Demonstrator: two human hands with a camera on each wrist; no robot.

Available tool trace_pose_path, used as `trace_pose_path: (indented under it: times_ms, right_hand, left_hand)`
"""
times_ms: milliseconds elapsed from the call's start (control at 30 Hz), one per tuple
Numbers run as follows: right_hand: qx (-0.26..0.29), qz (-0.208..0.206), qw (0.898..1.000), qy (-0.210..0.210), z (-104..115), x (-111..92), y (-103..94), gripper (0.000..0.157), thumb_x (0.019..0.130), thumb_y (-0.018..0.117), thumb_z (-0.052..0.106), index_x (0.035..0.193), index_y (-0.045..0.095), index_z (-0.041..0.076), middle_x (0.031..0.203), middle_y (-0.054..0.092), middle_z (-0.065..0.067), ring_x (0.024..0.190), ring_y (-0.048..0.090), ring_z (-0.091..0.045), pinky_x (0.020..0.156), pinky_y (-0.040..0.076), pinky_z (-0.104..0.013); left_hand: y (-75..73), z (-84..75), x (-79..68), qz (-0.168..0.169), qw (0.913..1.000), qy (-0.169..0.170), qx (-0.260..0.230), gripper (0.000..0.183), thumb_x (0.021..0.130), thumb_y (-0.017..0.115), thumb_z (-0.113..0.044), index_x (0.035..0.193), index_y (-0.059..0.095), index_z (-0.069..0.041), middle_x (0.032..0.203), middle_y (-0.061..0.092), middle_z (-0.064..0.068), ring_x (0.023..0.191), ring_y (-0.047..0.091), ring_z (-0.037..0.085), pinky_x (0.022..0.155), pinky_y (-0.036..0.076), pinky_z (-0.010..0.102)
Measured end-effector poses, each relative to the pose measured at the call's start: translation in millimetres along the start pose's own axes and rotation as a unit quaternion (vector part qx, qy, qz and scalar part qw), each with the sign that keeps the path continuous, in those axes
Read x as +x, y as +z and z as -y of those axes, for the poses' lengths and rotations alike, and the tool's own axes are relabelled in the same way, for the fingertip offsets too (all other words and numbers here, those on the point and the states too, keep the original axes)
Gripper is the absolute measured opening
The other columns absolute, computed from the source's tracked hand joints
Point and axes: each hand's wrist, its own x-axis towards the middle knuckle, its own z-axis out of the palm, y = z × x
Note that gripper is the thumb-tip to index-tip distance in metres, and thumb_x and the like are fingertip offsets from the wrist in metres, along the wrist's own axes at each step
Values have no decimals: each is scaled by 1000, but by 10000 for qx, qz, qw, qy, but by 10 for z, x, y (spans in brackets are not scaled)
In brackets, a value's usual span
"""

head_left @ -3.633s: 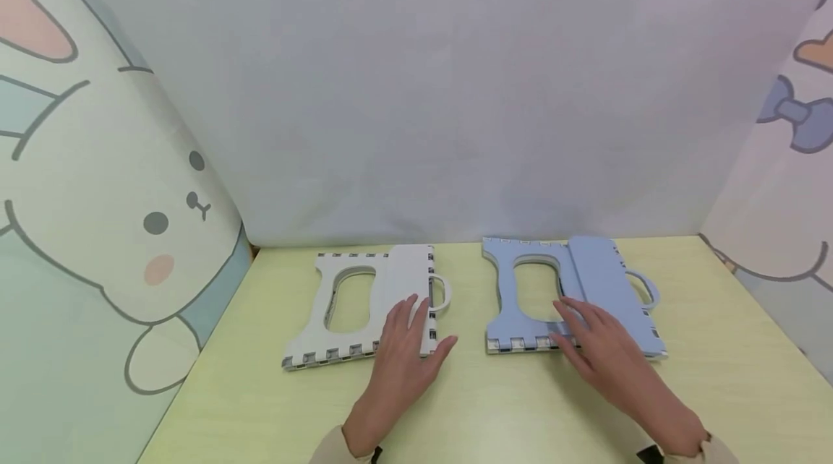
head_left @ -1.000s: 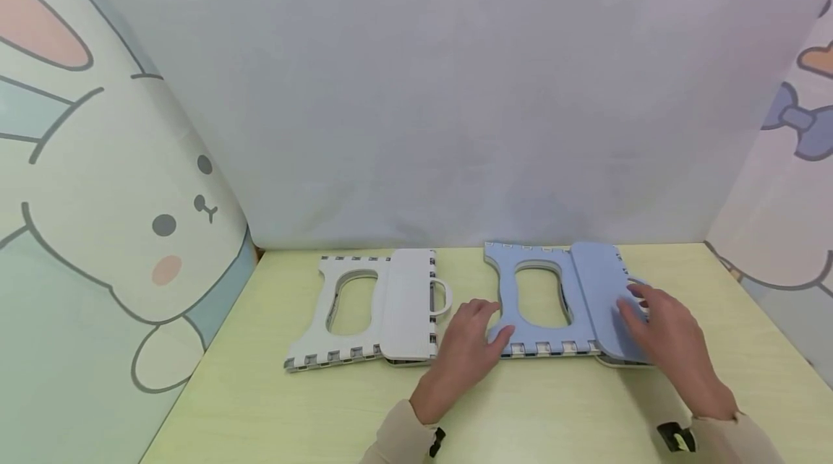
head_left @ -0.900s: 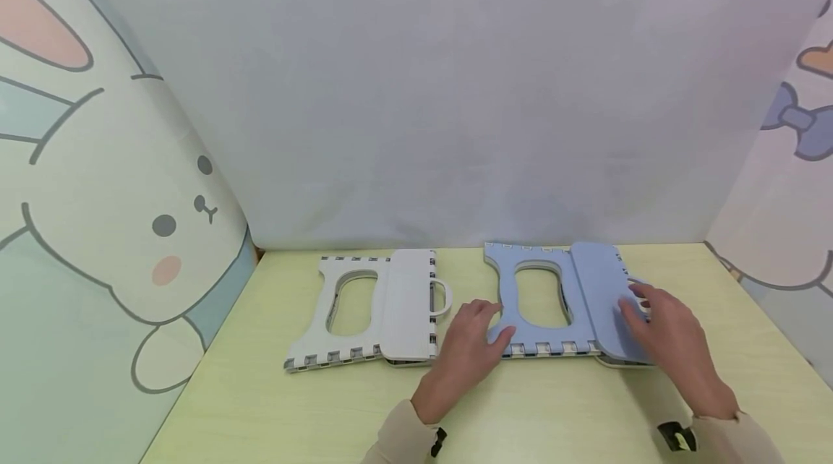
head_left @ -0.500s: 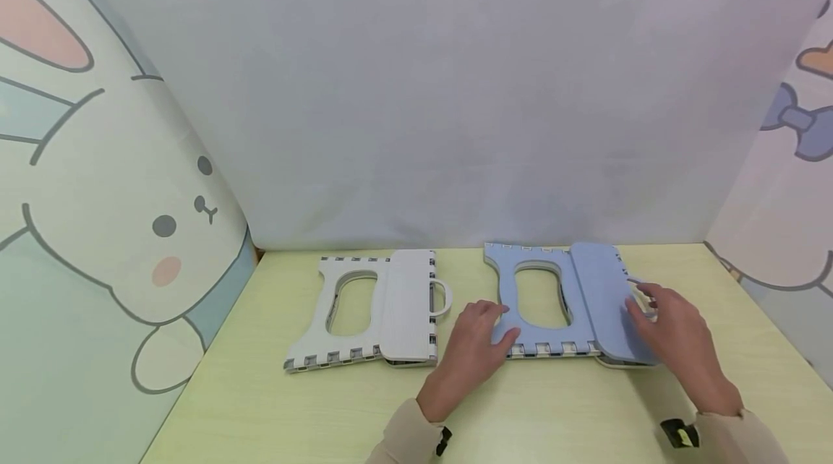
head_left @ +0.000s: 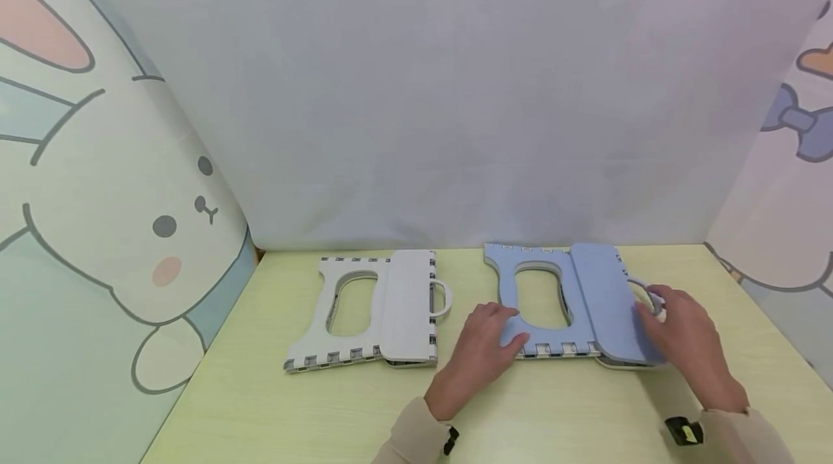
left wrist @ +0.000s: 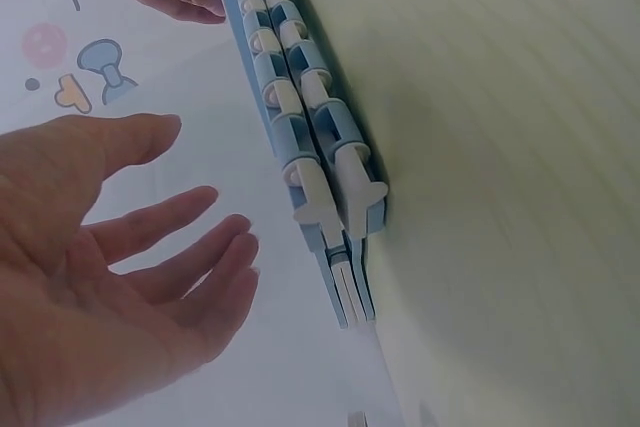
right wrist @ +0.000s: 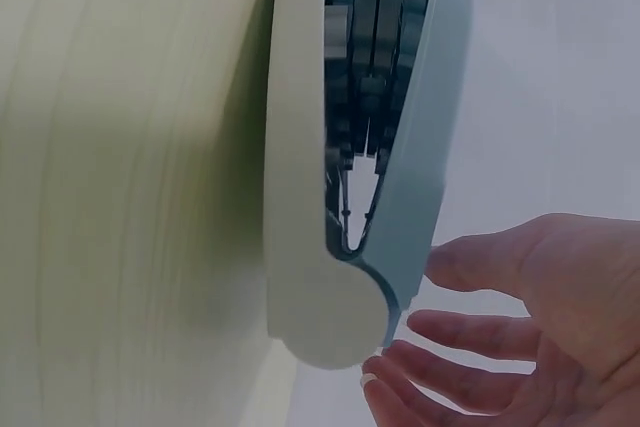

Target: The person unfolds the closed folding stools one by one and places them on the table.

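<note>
Head view: left hand (head_left: 480, 348) loose at blue folding stool (head_left: 599, 305), right hand (head_left: 690, 340) at handle (head_left: 641, 282), grip unclear

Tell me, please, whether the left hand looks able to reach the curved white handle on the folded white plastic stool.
Probably yes: the left hand is near the handle, and in the head view only yellow-green tabletop shows between them.

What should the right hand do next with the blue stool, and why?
Probably curl its fingers round the handle: the right hand is right beside it, with thumb and fingers apart, while the blue stool lies folded on the table and the left hand is by its other end.
</note>
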Motion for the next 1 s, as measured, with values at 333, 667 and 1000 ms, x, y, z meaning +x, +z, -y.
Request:
trace_pose_path:
  times_ms: [333,667,1000]
  right_hand:
    - [-83,233,9995,220,-76,4,-59,43,95,67,8,123,52,-21,109,56,-43,92,58,-54,69,49,-63]
    - [-123,617,9969,475,-146,27,-48,49,99,61,11,129,44,-24,114,50,-45,99,53,-56,74,48,-66]
    - [-1,833,9949,568,-180,46,-41,52,103,57,14,133,39,-25,117,48,-47,102,53,-58,76,48,-66]
  left_hand:
    - [53,-83,41,214,9997,-35,-110,34,96,75,-28,122,72,-6,119,70,5,112,63,18,95,51,29]
    - [98,-120,66,429,9989,-66,-187,37,96,75,-29,125,70,-6,123,69,5,116,61,16,98,50,26]
    - [155,-175,92,705,9975,-55,-83,37,95,76,-27,127,70,-10,126,68,2,122,59,14,102,47,24]
